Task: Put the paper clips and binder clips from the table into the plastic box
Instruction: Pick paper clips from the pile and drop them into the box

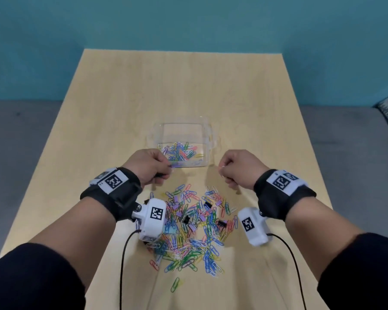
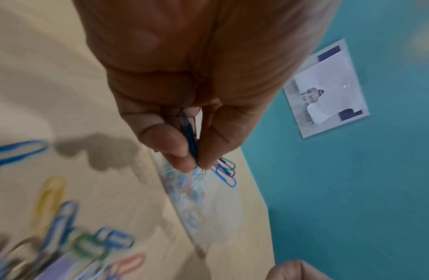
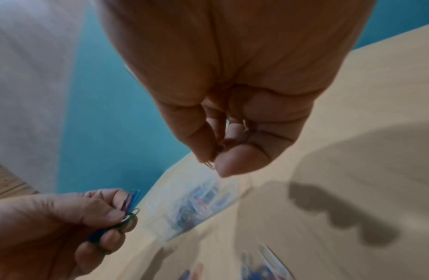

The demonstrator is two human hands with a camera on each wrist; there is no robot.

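Observation:
A clear plastic box sits mid-table with several coloured paper clips inside. A big heap of coloured paper clips and purple and black binder clips lies nearer me. My left hand hovers at the box's near left corner and pinches a small bunch of paper clips, blue, purple and green, between thumb and fingers. My right hand hangs just right of the box and pinches a pale paper clip between thumb and forefinger.
The wooden table ends at a teal wall. Grey floor lies on both sides. A lone green paper clip sits near the front edge. Cables run from both wrist cameras toward me. A printed sheet hangs on the wall.

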